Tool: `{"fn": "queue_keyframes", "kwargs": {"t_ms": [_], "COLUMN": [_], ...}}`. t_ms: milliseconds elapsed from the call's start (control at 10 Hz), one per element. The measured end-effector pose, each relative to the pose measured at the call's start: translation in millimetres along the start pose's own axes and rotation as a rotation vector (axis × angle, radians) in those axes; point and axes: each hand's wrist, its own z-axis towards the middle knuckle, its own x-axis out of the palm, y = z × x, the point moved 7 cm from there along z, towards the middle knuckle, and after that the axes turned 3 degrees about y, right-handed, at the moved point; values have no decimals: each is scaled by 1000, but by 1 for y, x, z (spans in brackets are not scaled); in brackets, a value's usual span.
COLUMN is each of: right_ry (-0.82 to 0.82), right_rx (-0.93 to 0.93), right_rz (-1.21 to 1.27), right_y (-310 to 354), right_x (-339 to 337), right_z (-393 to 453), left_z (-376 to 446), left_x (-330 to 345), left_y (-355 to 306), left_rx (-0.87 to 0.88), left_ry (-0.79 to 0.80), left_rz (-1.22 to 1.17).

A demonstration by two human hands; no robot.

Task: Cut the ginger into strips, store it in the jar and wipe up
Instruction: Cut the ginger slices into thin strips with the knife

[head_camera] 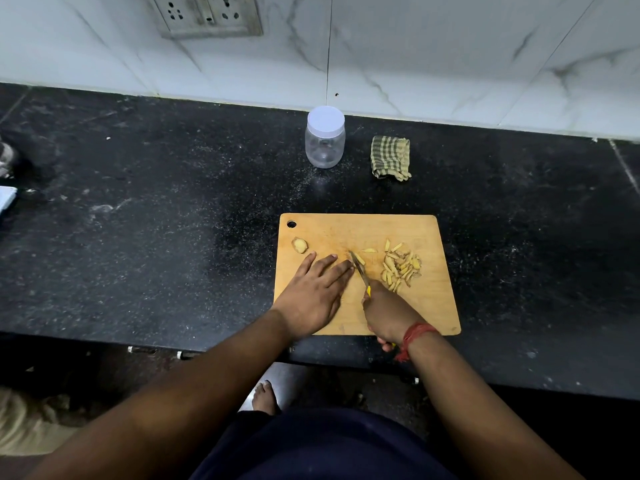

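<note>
Cutting is in progress on the wooden cutting board (367, 306), which lies on the black table (173, 220). The right hand (388, 313) has its grip closed round the yellow handle of the knife (360, 271); the blade angles toward the far left, its tip at a strip of ginger. The left hand (313, 289) lies flat on the board, fingers straight, fingertips just beside the blade; whether a slice sits beneath them cannot be told. A pile of cut strips (401, 266) lies to the right of the blade, with one loose strip near the tip. An uncut ginger piece (299, 244) waits near the board's far-left corner.

The jar (325, 142), white lid on, stands beyond the board. The checked cloth (390, 157) sits beside it, untouched.

Recommendation: curl the left fingertips back from the edge, keep the piece pinned flat side down, and make even, parallel cuts. The straight fingers so close to the blade present a cut risk.
</note>
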Motion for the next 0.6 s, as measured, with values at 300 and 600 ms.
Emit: {"fn": "queue_keyframes", "kwargs": {"t_ms": [300, 600], "right_ry": [23, 79], "right_rx": [16, 53], "right_rz": [-86, 7], "right_y": [1, -6], "right_x": [0, 1], "right_z": [5, 12], "left_z": [1, 4], "left_x": [-2, -1], "left_y": [1, -2], "left_rx": [-23, -34], "left_ry": [5, 57], "left_rz": [-4, 33]}}
